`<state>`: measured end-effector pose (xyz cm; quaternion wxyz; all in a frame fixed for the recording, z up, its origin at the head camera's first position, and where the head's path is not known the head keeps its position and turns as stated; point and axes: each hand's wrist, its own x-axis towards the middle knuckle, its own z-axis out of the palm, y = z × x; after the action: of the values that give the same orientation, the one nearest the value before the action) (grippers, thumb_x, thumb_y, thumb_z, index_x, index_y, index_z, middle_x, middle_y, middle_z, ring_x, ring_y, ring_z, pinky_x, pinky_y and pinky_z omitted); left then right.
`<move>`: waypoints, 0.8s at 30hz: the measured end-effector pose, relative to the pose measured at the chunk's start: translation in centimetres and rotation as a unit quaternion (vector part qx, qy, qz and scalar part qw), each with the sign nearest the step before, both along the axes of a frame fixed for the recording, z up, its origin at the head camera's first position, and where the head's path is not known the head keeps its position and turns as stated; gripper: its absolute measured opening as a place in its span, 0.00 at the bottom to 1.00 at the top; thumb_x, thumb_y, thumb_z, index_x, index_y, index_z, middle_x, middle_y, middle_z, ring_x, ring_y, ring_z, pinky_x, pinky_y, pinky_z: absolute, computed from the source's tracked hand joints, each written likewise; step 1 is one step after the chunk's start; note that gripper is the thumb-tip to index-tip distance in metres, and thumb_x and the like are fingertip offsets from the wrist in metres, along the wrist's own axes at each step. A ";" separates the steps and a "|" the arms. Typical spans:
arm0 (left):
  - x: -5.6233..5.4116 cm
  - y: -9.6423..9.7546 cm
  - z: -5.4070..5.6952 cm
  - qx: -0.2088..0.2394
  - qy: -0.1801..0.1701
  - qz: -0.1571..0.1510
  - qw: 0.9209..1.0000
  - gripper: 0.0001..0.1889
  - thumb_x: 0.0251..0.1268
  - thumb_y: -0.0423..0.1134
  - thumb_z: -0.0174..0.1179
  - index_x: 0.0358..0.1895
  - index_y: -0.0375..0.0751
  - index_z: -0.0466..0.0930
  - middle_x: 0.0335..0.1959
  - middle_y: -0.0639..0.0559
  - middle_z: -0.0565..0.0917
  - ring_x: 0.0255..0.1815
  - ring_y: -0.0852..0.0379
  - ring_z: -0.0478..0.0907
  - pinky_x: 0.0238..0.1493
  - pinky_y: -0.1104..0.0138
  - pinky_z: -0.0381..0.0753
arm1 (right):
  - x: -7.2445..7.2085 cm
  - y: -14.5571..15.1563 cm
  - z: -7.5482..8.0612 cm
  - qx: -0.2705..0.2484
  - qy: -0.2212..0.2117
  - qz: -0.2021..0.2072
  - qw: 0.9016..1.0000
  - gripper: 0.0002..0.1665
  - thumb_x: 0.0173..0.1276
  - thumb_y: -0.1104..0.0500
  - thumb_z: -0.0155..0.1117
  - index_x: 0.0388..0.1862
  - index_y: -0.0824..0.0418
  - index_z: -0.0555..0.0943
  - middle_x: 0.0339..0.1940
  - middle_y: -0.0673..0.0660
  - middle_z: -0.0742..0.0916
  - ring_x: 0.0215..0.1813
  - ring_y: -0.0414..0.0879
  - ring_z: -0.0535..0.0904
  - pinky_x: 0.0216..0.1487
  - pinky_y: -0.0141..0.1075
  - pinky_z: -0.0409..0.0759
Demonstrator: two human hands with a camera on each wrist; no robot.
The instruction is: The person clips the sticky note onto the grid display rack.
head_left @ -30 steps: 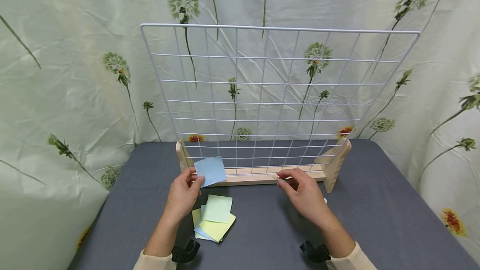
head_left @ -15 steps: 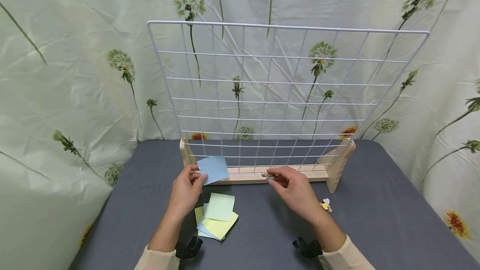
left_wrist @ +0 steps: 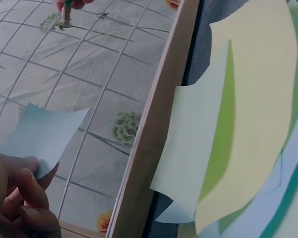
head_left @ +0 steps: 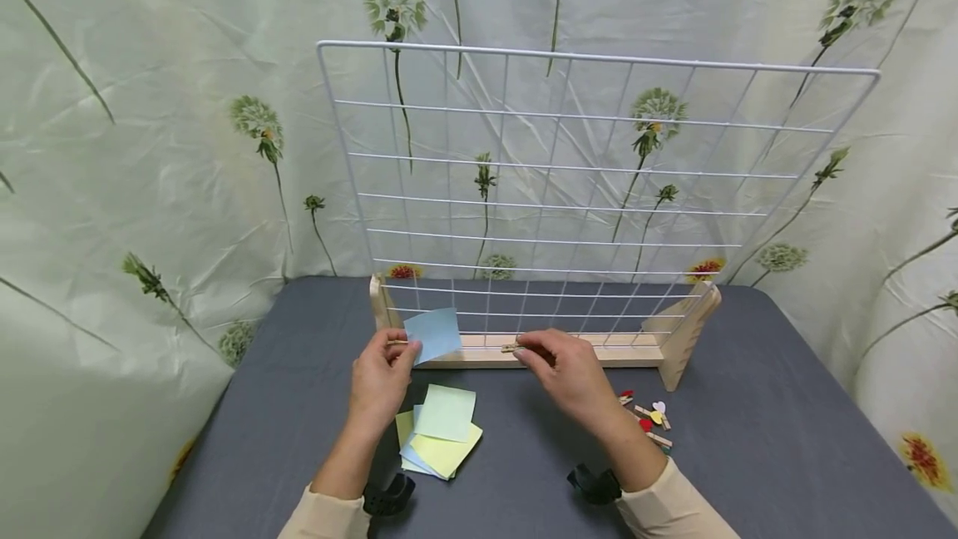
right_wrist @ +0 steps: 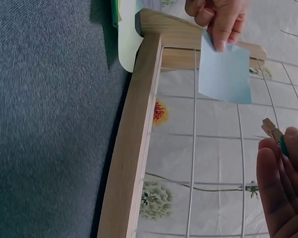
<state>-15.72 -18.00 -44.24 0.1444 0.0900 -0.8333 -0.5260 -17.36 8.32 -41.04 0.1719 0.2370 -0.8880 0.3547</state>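
Observation:
A blue sticky note is pinched by its left edge between the thumb and fingers of my left hand. Facing it, my right hand holds a small wooden clothespin with a green part near the fingertips; its tip points toward the note, a gap apart. Both hands are in front of the lower part of a white wire grid, which stands in a wooden base. In the left wrist view the note is slightly bent.
Loose green, yellow and blue sticky notes lie in a pile right of my left forearm. Several clothespins with red, yellow and white hearts lie beside my right forearm. A floral curtain hangs behind the grey table.
My right hand with the clothespin has moved left, toward the note. The clothespins on the table have come out from behind the right arm. The view has shifted slightly.

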 end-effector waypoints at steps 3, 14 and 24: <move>-0.1 0.1 -0.2 0.008 0.005 0.010 1.000 0.11 0.71 0.37 0.65 0.50 0.37 0.80 0.41 0.39 0.90 0.28 0.50 0.84 0.28 0.72 0.79 | -0.1 -0.3 0.1 0.008 0.009 -0.002 1.000 0.11 0.66 0.61 0.73 0.47 0.58 0.89 0.40 0.52 0.91 0.39 0.42 0.85 0.43 0.40 0.84; -0.3 0.0 -0.5 0.015 0.026 0.041 0.999 0.09 0.70 0.37 0.66 0.48 0.38 0.83 0.40 0.39 0.91 0.18 0.60 0.78 0.24 0.72 0.77 | -0.4 -2.4 1.6 -0.018 0.013 0.027 0.999 0.15 0.67 0.64 0.71 0.52 0.62 0.87 0.40 0.53 0.91 0.38 0.42 0.87 0.39 0.34 0.85; -0.6 0.1 -0.9 0.037 0.037 0.070 0.996 0.10 0.68 0.40 0.68 0.47 0.39 0.85 0.38 0.40 0.91 0.14 0.62 0.76 0.20 0.71 0.75 | -1.5 -5.3 2.4 0.025 0.161 0.031 0.986 0.10 0.64 0.66 0.73 0.45 0.62 0.89 0.38 0.54 0.89 0.35 0.44 0.86 0.35 0.34 0.83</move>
<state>-16.31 -17.94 -45.14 0.2083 0.1333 -0.7990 -0.5481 -18.88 3.03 -38.62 0.2958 0.3228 -0.8493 0.2951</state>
